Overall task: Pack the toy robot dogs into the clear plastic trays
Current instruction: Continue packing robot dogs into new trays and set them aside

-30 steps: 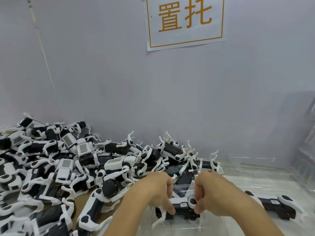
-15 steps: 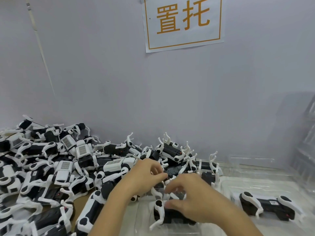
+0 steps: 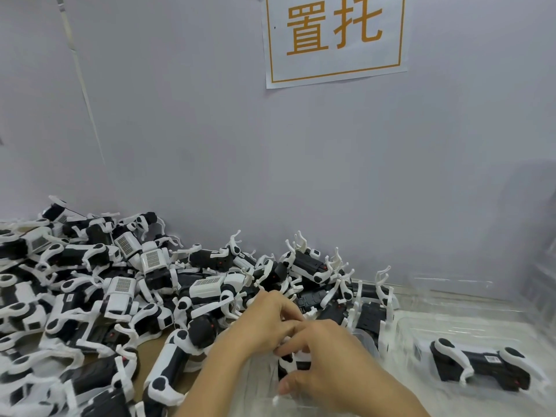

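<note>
While both of my hands sit over the near clear plastic tray (image 3: 261,383), I note the grip: my right hand (image 3: 328,365) lies over a black-and-white toy robot dog (image 3: 290,364), thumb curled under its near side and fingers bent over its top, so it has hold of the toy; most of the body is hidden under my palm. My left hand (image 3: 267,323) is just beyond that dog, touching my right hand, fingers curled down at the dog's far end; whether they pinch a white leg or only rest on it I cannot tell, the fingertips being hidden. The dog sits low in the tray, which is hard to trace since the plastic is transparent. To the right of this dog, well apart, a second dog (image 3: 481,364) lies on its side in another clear tray (image 3: 451,323), legs folded along the body. To the left of the held dog and behind it, a loose pile of dogs (image 3: 120,290) runs along the grey wall (image 3: 270,161), many with white legs sticking up. High above the held dog, a paper sign (image 3: 334,37) with orange characters is fixed to the wall
</note>
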A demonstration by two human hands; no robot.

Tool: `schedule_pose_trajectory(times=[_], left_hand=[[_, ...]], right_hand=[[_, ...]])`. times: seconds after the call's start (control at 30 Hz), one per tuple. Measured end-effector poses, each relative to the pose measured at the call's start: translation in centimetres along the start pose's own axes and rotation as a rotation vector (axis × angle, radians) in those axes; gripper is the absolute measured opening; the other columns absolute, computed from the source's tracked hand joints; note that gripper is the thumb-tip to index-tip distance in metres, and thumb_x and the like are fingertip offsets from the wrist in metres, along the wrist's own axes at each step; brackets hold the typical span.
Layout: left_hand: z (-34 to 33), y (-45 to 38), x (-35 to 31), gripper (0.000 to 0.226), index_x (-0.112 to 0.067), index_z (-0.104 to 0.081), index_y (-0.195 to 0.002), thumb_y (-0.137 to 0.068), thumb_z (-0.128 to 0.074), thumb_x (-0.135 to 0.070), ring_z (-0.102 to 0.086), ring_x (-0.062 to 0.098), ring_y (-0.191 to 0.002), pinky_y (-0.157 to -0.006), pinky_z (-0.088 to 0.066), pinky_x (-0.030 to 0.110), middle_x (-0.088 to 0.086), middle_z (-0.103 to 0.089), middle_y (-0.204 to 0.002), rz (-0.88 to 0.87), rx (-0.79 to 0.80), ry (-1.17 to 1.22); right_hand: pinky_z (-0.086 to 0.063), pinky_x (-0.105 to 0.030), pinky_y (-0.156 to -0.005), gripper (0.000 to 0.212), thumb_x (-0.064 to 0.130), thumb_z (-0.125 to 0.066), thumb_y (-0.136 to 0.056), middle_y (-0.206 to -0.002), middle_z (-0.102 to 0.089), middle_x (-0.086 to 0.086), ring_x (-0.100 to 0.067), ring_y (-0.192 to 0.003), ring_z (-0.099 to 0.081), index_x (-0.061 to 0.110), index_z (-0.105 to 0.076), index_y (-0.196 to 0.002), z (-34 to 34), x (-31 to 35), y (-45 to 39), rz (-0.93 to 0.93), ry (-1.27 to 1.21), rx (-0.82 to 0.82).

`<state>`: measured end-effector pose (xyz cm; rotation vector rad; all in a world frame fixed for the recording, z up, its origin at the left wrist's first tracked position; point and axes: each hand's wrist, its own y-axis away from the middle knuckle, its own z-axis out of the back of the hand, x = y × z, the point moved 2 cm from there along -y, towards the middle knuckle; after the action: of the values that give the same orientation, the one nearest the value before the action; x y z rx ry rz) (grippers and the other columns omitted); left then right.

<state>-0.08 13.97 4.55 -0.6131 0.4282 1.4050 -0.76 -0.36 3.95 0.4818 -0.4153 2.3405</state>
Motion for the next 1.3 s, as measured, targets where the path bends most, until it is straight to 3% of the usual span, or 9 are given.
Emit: schedule_pose_trajectory(times=[0.2,0.3,0.37,0.53,0.8,0.93,1.1,1.2,1.3], left_hand=[[-0.2,-0.1,0.1,0.021,-0.022,-0.080,-0.083,-0.086,-0.064,-0.009,-0.059,-0.006,-0.060,-0.055,-0.043,0.010,-0.008,-0.074,-0.078,-0.008,-0.009,-0.002],[-0.2,-0.3,0.2,0.016,-0.022,-0.081,-0.086,-0.087,-0.068,-0.013,-0.061,-0.005,-0.067,-0.062,-0.046,0.012,-0.007,-0.075,-0.080,-0.018,-0.004,-0.018],[-0.2,-0.4,0.3,0.011,-0.022,-0.081,-0.087,-0.089,-0.071,-0.018,-0.065,0.001,-0.073,-0.067,-0.050,0.016,-0.007,-0.075,-0.081,-0.010,-0.006,-0.015],[-0.2,-0.5,0.5,0.007,-0.026,-0.080,-0.088,-0.088,-0.075,-0.030,-0.062,-0.004,-0.072,-0.064,-0.045,0.009,-0.012,-0.074,-0.082,0.019,-0.025,-0.043],[-0.1,-0.5,0.4,0.007,-0.026,-0.079,-0.087,-0.088,-0.075,-0.031,-0.067,0.001,-0.080,-0.067,-0.046,0.012,-0.011,-0.074,-0.083,0.037,-0.018,-0.055],[0.0,-0.6,0.3,0.010,-0.028,-0.080,-0.085,-0.087,-0.074,-0.035,-0.063,0.003,-0.080,-0.072,-0.050,0.020,-0.010,-0.073,-0.082,0.047,-0.008,-0.094],[1.0,-0.4,-0.8,0.013,-0.031,-0.077,-0.090,-0.089,-0.070,-0.042,-0.055,0.001,-0.086,-0.084,-0.054,0.034,-0.012,-0.069,-0.089,0.048,0.007,-0.267],[1.9,0.0,-2.4,0.021,-0.036,-0.072,-0.100,-0.087,-0.068,-0.052,-0.056,-0.002,-0.086,-0.078,-0.050,0.026,-0.016,-0.066,-0.098,0.013,0.039,-0.283],[1.8,0.7,-4.1,0.056,-0.053,-0.057,-0.119,-0.068,-0.076,-0.068,-0.051,-0.003,-0.109,-0.080,-0.040,0.019,-0.026,-0.054,-0.127,0.016,0.229,-0.190]], right_hand=[[-0.045,-0.027,-0.094,0.049,0.057,-0.080,-0.067,-0.116,-0.065,0.025,-0.003,-0.107,-0.060,0.052,-0.065,-0.113,0.1,-0.3,0.0,0.034,0.020,0.008],[-0.048,-0.026,-0.081,0.040,0.058,-0.076,-0.070,-0.093,-0.067,0.026,0.003,-0.089,-0.059,0.052,-0.066,-0.109,1.1,-1.0,0.4,0.012,-0.037,0.017],[-0.050,-0.018,-0.071,0.024,0.043,-0.078,-0.078,-0.082,-0.065,0.025,0.004,-0.077,-0.059,0.041,-0.073,-0.101,1.8,-1.9,0.6,0.001,-0.093,0.004],[-0.056,-0.036,-0.082,0.013,0.029,-0.079,-0.080,-0.094,-0.066,0.016,-0.011,-0.086,-0.063,0.033,-0.078,-0.092,1.9,-3.1,0.6,-0.102,-0.012,-0.013],[-0.056,-0.030,-0.081,0.012,0.030,-0.077,-0.081,-0.087,-0.070,0.015,-0.010,-0.083,-0.064,0.036,-0.078,-0.091,1.8,-2.8,0.6,-0.109,0.020,-0.011],[-0.056,-0.024,-0.078,0.012,0.025,-0.074,-0.083,-0.083,-0.073,0.015,-0.006,-0.081,-0.066,0.035,-0.079,-0.088,2.3,-3.5,0.7,-0.095,-0.062,-0.035],[-0.050,-0.010,-0.066,0.027,0.012,-0.068,-0.088,-0.078,-0.070,0.029,0.007,-0.080,-0.065,0.036,-0.079,-0.081,4.4,-4.8,1.1,-0.058,-0.234,-0.237],[-0.051,-0.012,-0.068,0.025,0.014,-0.072,-0.086,-0.076,-0.071,0.028,0.006,-0.076,-0.067,0.036,-0.078,-0.077,5.8,-5.7,1.3,-0.072,-0.322,-0.445],[-0.054,-0.017,-0.071,0.023,0.013,-0.073,-0.086,-0.077,-0.072,0.026,0.004,-0.076,-0.067,0.034,-0.079,-0.078,6.5,-6.2,1.5,-0.098,-0.342,-0.523]])
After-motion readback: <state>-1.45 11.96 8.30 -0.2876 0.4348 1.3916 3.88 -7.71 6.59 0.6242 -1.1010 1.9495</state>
